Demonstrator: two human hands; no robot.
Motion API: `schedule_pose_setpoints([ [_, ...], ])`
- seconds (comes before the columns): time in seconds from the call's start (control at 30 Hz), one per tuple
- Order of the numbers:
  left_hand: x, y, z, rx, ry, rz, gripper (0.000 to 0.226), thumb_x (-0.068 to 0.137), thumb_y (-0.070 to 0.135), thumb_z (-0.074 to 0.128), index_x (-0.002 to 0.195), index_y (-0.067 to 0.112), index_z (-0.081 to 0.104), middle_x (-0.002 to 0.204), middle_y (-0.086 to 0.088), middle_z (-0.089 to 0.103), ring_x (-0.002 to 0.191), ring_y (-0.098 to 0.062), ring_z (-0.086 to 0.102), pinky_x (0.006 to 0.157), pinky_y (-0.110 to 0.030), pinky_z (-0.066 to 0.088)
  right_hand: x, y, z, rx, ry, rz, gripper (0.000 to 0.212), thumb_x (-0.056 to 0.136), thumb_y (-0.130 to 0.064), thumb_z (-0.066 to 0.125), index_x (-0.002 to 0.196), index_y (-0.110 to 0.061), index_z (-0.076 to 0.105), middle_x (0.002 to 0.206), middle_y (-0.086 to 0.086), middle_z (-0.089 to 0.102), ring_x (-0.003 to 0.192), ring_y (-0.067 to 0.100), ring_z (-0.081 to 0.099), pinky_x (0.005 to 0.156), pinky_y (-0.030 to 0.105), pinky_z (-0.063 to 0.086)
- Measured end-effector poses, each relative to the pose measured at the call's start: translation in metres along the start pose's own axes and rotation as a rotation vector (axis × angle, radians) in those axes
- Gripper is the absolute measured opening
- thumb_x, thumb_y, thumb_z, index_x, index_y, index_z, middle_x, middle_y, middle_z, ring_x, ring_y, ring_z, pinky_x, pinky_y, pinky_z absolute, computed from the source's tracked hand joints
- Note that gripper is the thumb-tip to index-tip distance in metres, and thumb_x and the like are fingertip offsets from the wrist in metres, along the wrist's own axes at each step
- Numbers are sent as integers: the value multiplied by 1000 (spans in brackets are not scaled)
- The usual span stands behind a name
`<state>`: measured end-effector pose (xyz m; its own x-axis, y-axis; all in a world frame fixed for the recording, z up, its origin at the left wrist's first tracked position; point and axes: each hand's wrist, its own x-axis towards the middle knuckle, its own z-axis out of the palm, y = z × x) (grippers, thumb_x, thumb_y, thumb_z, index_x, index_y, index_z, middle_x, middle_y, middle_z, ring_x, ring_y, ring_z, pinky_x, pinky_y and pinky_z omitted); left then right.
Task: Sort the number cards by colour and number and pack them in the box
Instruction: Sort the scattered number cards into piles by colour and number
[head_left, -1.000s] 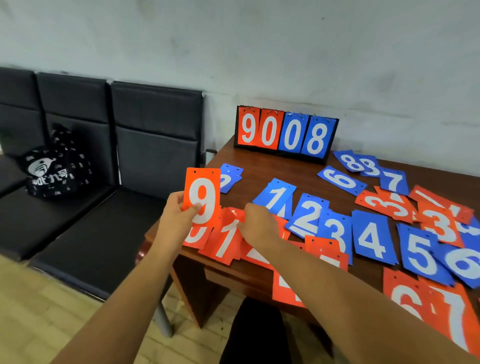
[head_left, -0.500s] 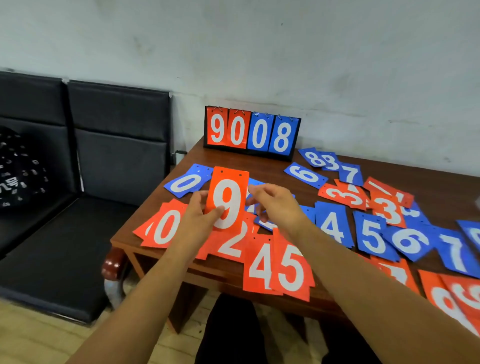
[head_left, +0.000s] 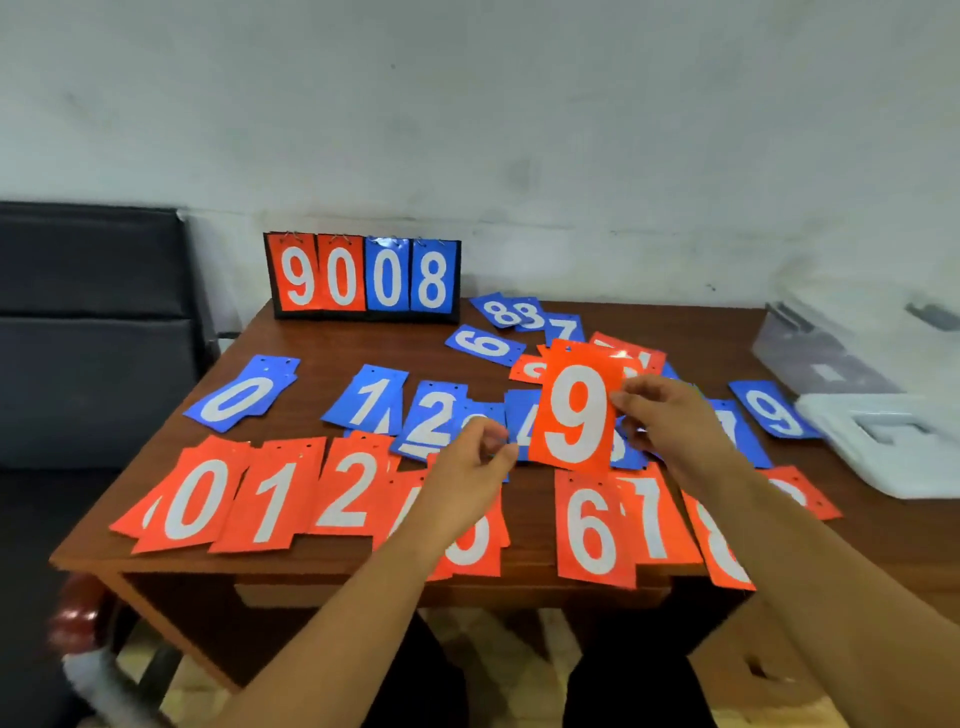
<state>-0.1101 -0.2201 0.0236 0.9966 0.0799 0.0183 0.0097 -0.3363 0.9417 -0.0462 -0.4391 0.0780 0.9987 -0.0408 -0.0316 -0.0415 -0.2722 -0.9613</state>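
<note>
My right hand (head_left: 675, 426) pinches the right edge of an orange 9 card (head_left: 576, 410) and holds it upright above the middle of the table. My left hand (head_left: 467, 467) hovers just left of that card with loosely curled fingers and holds nothing. Orange cards lie in a row along the table's front edge: the orange 0 card (head_left: 192, 499), the orange 1 card (head_left: 272, 499), the orange 2 card (head_left: 353, 488), the orange 6 card (head_left: 592, 530), and others partly hidden by my arms. Behind them lies a blue row starting with the blue 0 card (head_left: 239, 397).
A flip scoreboard (head_left: 363, 275) reading 9008 stands at the back of the brown table (head_left: 322, 343). A clear plastic box (head_left: 821, 358) and its white lid (head_left: 893, 441) sit at the right. Black chairs (head_left: 93, 322) stand to the left.
The orange 9 card passed from my left hand to my right hand and moved right. My left hand let go of it. The view swung right along the table.
</note>
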Motion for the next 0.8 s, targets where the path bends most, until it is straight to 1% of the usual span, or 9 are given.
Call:
schedule_pose_setpoints([
  [0.03, 0, 1, 9, 66, -28, 25, 6, 96, 26, 60, 102, 26, 59, 96, 6, 63, 87, -11, 61, 77, -23, 49, 2, 7, -15, 2, 33, 20, 1, 89, -13, 67, 90, -12, 67, 72, 7, 62, 53, 15, 49, 54, 28, 47],
  [0.1, 0, 3, 28, 193, -101, 112, 12, 94, 23, 62, 105, 20, 62, 101, 6, 63, 92, -8, 60, 80, -20, 47, 3, 19, -41, 20, 72, 69, 4, 90, -11, 66, 93, -9, 66, 69, 7, 59, 52, 16, 47, 58, 33, 51],
  [0.13, -1, 4, 38, 262, -150, 164, 15, 93, 24, 63, 107, 19, 63, 105, 6, 61, 96, -8, 59, 84, -21, 47, 2, 25, -52, 27, 85, 87, 4, 91, -8, 64, 93, -7, 66, 66, 8, 57, 52, 16, 46, 60, 35, 51],
  [0.2, 1, 7, 55, 442, -261, 245, 25, 92, 30, 64, 115, 22, 61, 117, 7, 56, 109, -9, 54, 95, -26, 46, -3, 36, -70, -16, 114, 120, 5, 92, -5, 61, 89, -6, 65, 61, 8, 56, 50, 16, 47, 56, 30, 45],
  [0.27, 4, 6, 68, 623, -349, 263, 40, 91, 37, 64, 127, 25, 56, 132, 6, 49, 124, -13, 45, 105, -32, 40, -8, 49, -82, -96, 132, 157, 4, 92, -7, 62, 90, -7, 66, 60, 7, 59, 52, 16, 49, 53, 28, 42],
  [0.37, 7, 0, 77, 841, -451, 267, 56, 91, 40, 62, 144, 30, 43, 147, 4, 41, 137, -18, 36, 113, -41, 30, -10, 68, -87, -157, 111, 221, 3, 91, -8, 63, 92, -9, 66, 68, 9, 60, 56, 19, 50, 53, 29, 43],
  [0.5, 6, -10, 76, 915, -476, 284, 53, 97, 42, 52, 148, 32, 41, 154, 6, 35, 142, -16, 28, 118, -41, 22, -5, 81, -103, -113, 258, 260, 8, 92, -9, 60, 89, -6, 67, 73, 13, 62, 61, 23, 52, 57, 32, 44],
  [0.7, 12, -5, 85, 927, -444, 327, 52, 94, 40, 54, 143, 28, 44, 148, 5, 36, 140, -17, 30, 118, -40, 25, -5, 93, -146, -141, 345, 314, 14, 96, -10, 52, 91, -8, 65, 84, 11, 65, 71, 22, 60, 60, 30, 47],
  [0.8, 16, 8, 108, 869, -444, 412, 46, 96, 35, 53, 140, 25, 46, 148, 6, 37, 139, -14, 33, 117, -36, 27, -5, 99, -162, -185, 387, 297, 10, 97, -13, 53, 96, -10, 63, 95, 10, 63, 84, 26, 62, 72, 37, 52],
])
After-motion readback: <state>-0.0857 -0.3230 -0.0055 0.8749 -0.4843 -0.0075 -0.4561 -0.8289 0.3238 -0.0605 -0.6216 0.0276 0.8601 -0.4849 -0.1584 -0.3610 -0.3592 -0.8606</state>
